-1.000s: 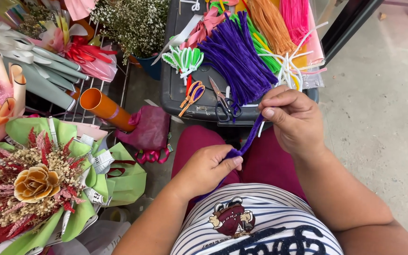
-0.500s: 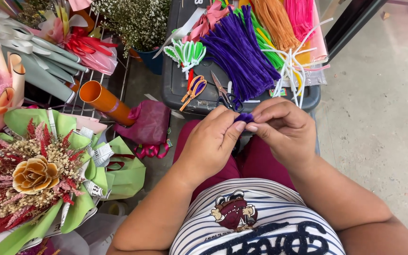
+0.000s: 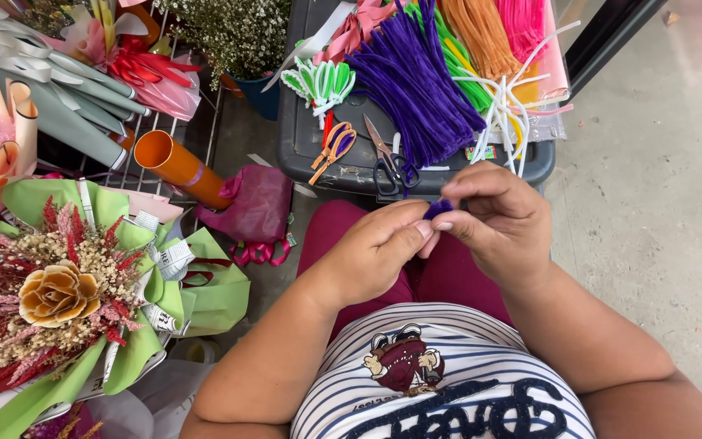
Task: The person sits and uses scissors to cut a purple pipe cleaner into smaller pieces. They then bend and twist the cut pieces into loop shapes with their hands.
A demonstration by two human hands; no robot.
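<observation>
My left hand (image 3: 375,248) and my right hand (image 3: 501,219) meet above my lap, fingertips pinched together on a small coiled purple pipe cleaner (image 3: 439,208). Only a bit of the purple fuzz shows between the fingers; the rest is hidden in my grip. Just beyond my hands lies a dark grey tray (image 3: 343,167) that bears a pile of purple pipe cleaners (image 3: 416,81), orange ones (image 3: 485,36), pink ones (image 3: 522,24) and green ones (image 3: 457,61).
On the tray lie orange-handled scissors (image 3: 333,148), dark scissors (image 3: 390,162) and white stems (image 3: 501,114). At my left stands a bouquet with a tan rose in green wrap (image 3: 67,293), an orange tube (image 3: 176,167), rolled papers (image 3: 58,106) and a potted white-flowered plant (image 3: 241,36). Concrete floor (image 3: 660,203) lies at right.
My right hand came down from the tray edge and my left hand rose to meet it. The long purple pipe cleaner stretched between them is now bunched small at my fingertips.
</observation>
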